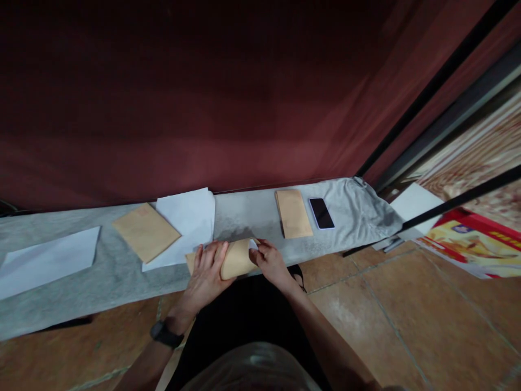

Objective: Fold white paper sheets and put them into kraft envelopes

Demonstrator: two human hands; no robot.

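Note:
A brown paper envelope (238,259) lies at the front edge of the cloth-covered bench, its middle bowed upward. My left hand (208,271) holds its left part, fingers spread over the paper and thumb along the bulge. At the right end, my right hand (271,263) has its fingers closed on the envelope's edge. Something white, like paper (253,244), shows at that end beside the right thumb; how far it reaches inside is hidden. Left of my hands, another brown envelope (146,232) rests partly on white paper sheets (189,214).
Grey cloth (244,212) covers the narrow bench. Farther right lie stacked brown envelopes (293,213) and a phone (322,213). A white sheet (51,262) is at far left. Dark red panel (260,108) rises behind. Black bars and a red-yellow box (476,241) stand right.

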